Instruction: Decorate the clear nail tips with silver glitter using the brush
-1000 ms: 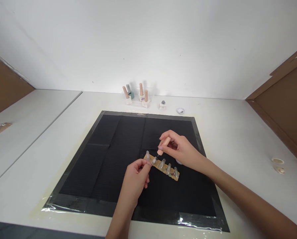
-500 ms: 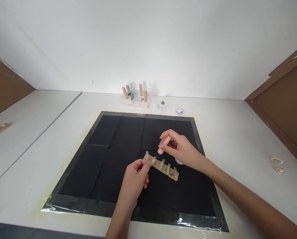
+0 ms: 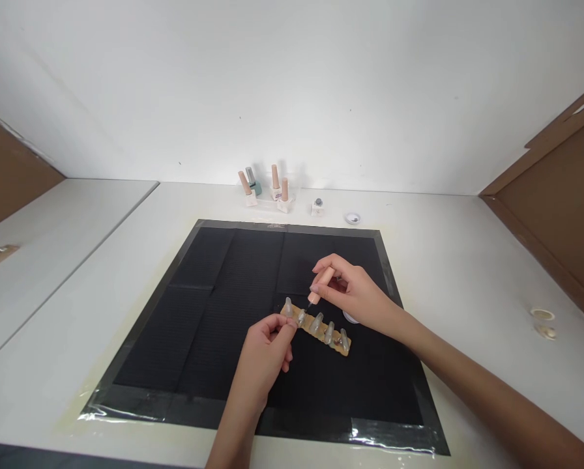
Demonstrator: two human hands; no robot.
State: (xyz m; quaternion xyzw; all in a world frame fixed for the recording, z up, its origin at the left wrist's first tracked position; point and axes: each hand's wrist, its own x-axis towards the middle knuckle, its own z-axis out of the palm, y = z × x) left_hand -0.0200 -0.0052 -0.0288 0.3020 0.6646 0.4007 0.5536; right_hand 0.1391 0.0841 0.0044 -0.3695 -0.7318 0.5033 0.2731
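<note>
counter [image 3: 468, 260] white | black mat [image 3: 214, 326] taped at its middle | right hand [image 3: 358, 296] fingers clamped on peach brush cap [image 3: 320, 285], tip over the strip | left hand [image 3: 265, 348] fingers pinched on end of tan strip [image 3: 316, 326] of clear nail tips, mid-mat | polish bottles [image 3: 267, 185] at back wall

Both arms are bare, no sleeves showing anywhere. The left hand [image 3: 265, 352] and right hand [image 3: 358, 296] have no gloves on. Can't make out any rings or watch.
</note>
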